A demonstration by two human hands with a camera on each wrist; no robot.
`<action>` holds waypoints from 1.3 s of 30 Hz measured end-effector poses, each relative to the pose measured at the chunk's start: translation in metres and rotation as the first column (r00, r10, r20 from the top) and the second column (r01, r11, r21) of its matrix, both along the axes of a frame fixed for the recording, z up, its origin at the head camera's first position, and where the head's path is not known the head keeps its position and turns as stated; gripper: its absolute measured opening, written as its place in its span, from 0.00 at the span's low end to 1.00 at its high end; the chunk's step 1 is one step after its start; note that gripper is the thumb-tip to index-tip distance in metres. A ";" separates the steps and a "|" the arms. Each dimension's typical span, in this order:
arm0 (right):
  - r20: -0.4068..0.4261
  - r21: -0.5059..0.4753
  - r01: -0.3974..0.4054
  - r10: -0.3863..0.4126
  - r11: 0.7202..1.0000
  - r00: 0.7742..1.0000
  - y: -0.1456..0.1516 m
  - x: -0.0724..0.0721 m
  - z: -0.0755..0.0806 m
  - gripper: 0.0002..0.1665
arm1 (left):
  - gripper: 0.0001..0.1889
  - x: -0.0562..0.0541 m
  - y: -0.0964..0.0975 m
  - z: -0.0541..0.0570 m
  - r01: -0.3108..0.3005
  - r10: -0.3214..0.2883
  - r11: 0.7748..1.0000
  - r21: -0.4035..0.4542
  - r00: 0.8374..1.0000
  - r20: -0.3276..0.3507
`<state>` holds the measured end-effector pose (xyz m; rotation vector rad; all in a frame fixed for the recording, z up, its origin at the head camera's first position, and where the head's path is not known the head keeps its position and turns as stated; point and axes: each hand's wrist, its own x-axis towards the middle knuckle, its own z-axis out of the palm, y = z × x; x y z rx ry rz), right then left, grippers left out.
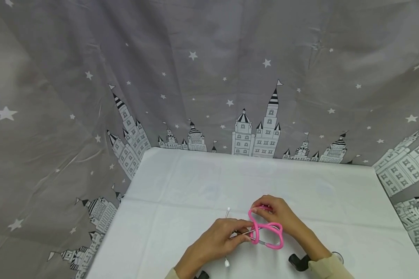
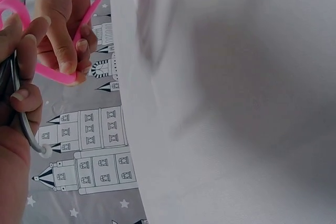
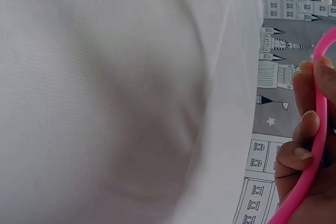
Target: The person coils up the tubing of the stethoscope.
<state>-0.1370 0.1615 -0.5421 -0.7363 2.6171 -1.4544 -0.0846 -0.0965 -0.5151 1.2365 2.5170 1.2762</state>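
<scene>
A stethoscope with pink tubing (image 1: 275,247) is held between both hands above the white cloth. My left hand (image 1: 220,238) grips its metal ear tubes, fingers and thumb closing near where they meet the pink part. One white ear tip (image 1: 228,209) points away from me and the other ear tip (image 1: 227,263) toward me. My right hand (image 1: 277,215) pinches a stretch of the tubing at the far side of the loops. In the right wrist view the pink tube (image 3: 320,103) runs across the curled fingers. The left wrist view shows a curved metal ear tube (image 2: 26,129) under the left fingers.
A white cloth (image 1: 181,228) covers the table. Behind it and at the sides hangs a grey curtain (image 1: 209,77) printed with stars and castles. A black wrist device (image 1: 299,262) sits at my right wrist; a small round-rimmed object (image 1: 338,255) shows beside the sleeve.
</scene>
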 end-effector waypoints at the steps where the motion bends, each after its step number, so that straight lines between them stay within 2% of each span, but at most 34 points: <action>1: -0.012 -0.013 -0.004 0.004 1.000 1.000 0.000 0.000 0.000 0.04 | 0.18 0.000 0.000 0.000 -0.002 0.002 1.000 0.005 1.000 0.004; 9: -0.076 -0.071 -0.035 0.029 0.997 0.997 0.002 0.000 -0.002 0.05 | 0.17 0.003 0.001 0.000 -0.022 0.018 0.999 0.047 0.997 0.079; 14: -0.078 -0.079 -0.033 0.027 0.996 0.997 0.004 0.000 -0.001 0.05 | 0.25 0.003 0.001 0.000 -0.028 0.026 0.999 0.044 0.998 0.058; 19: -0.059 -0.091 -0.043 0.038 0.995 0.998 0.005 0.001 -0.003 0.06 | 0.34 0.003 0.001 0.000 0.009 -0.011 0.997 0.071 1.000 0.020; 26: -0.005 -0.101 -0.063 0.062 0.993 0.998 0.005 0.003 -0.008 0.05 | 0.28 0.002 0.003 0.001 0.028 -0.034 0.995 0.093 0.998 0.062; 34: -0.051 -0.090 -0.051 0.046 0.995 0.998 0.009 0.001 -0.008 0.06 | 0.25 0.001 0.001 0.001 0.025 -0.025 0.994 0.106 1.000 -0.001; 36: -0.052 -0.089 -0.046 0.041 0.995 0.998 0.012 0.000 -0.007 0.06 | 0.25 0.001 0.000 0.001 0.022 -0.025 0.994 0.107 0.999 0.033; 39: -0.055 -0.090 -0.050 0.045 0.995 0.997 0.017 -0.003 -0.005 0.08 | 0.25 0.001 0.000 0.001 0.023 -0.027 0.996 0.089 0.999 0.042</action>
